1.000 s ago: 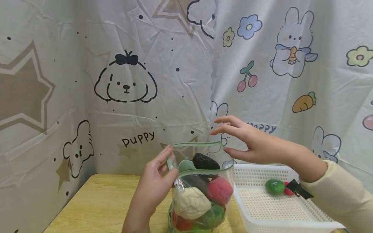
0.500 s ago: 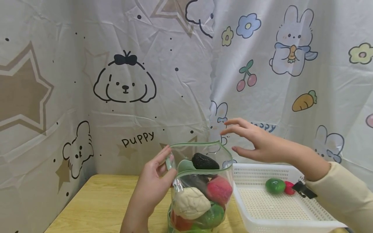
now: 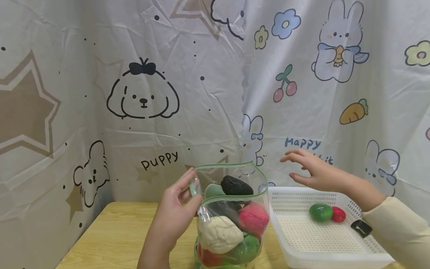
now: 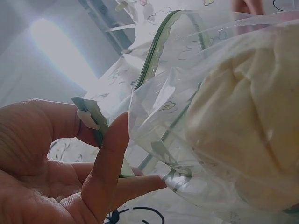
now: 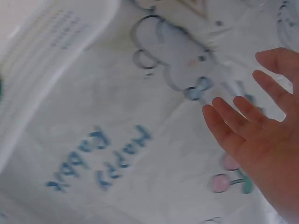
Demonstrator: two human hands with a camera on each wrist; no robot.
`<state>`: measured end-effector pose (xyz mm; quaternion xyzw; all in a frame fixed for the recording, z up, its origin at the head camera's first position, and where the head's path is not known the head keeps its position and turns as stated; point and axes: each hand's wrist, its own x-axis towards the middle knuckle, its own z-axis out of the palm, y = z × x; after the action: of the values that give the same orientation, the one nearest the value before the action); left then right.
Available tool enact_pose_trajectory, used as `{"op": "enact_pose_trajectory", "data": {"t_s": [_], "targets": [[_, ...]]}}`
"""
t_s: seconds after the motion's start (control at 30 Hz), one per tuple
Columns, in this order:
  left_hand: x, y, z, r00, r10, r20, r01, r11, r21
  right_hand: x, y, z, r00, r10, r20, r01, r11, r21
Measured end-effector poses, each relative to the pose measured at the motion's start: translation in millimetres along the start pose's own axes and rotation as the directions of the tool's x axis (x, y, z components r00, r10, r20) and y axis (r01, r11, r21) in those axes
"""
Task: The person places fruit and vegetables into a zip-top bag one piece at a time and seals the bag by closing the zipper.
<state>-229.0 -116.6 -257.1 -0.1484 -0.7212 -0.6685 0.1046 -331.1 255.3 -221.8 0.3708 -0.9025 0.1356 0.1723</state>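
A clear zip bag [image 3: 235, 198] with green trim stands upright on the table, its top spread wide. My left hand [image 3: 178, 209] pinches its left top edge; in the left wrist view, the thumb and fingers [image 4: 110, 158] hold the green zip end by a white slider [image 4: 87, 119]. Through the plastic show a cream cauliflower-like piece [image 3: 221, 234], a pinkish-red round piece [image 3: 253, 218], a dark avocado-like piece [image 3: 236, 185] and green ones lower down. My right hand [image 3: 314, 172] hovers holding nothing, fingers loosely bent, above the back of a white basket [image 3: 309, 190].
Inside the basket, right of the bag, lie a glossy green oval piece [image 3: 320, 212] and a small red one [image 3: 338, 214]. A yellow wood-grain table [image 3: 134, 231] lies beneath. Printed cloth [image 3: 201, 112] hangs behind and at the left.
My right hand has moved right, away from the bag's mouth and over the basket. The left hand keeps its grip on the bag's edge; the bag's contents look the same.
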Motion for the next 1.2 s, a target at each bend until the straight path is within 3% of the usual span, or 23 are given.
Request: {"op": "enact_pose_trajectory", "data": {"t_s": [0.2,0.37,0.57,0.77,0.87,0.97,1.03,1.13,1.2], "targets": [[0.2,0.4,-0.4,1.000,-0.019,-0.003,0.019,1.000,0.006,-31.5,48.0,48.3,0.989,0.132,0.069,-0.132,0.991,-0.005],[0.0,-0.1,0.4,1.000,-0.024,-0.009,0.024,1.000,0.000,-53.8,77.2,76.4,0.952,0.271,0.145,-0.259,0.961,-0.096],[0.8,0.0,0.1,1.000,-0.008,-0.006,0.008,1.000,0.001,-61.2,107.7,81.4,0.863,0.442,0.244,-0.401,0.894,-0.199],[0.4,-0.3,-0.9,1.000,-0.003,-0.010,0.003,1.000,0.002,-61.6,124.4,84.5,0.772,0.511,0.379,-0.449,0.859,-0.245],[-0.5,-1.0,-0.8,1.000,-0.010,-0.011,0.010,1.000,0.002,-64.7,127.1,90.5,0.736,0.542,0.405,-0.479,0.840,-0.255],[-1.2,-1.9,-0.2,1.000,-0.013,-0.010,0.013,1.000,-0.005,-70.0,127.1,98.1,0.691,0.600,0.403,-0.538,0.800,-0.268],[-1.2,-2.4,0.0,1.000,-0.012,-0.008,0.012,1.000,-0.009,-72.8,126.9,103.2,0.688,0.606,0.400,-0.547,0.795,-0.264],[-0.9,-2.3,-0.3,1.000,-0.007,-0.007,0.007,1.000,-0.003,-74.1,125.7,108.6,0.709,0.578,0.405,-0.533,0.815,-0.230],[-0.5,-1.6,-0.8,1.000,-0.007,-0.006,0.007,1.000,0.006,-72.6,123.4,109.8,0.710,0.563,0.423,-0.543,0.820,-0.180]]}}
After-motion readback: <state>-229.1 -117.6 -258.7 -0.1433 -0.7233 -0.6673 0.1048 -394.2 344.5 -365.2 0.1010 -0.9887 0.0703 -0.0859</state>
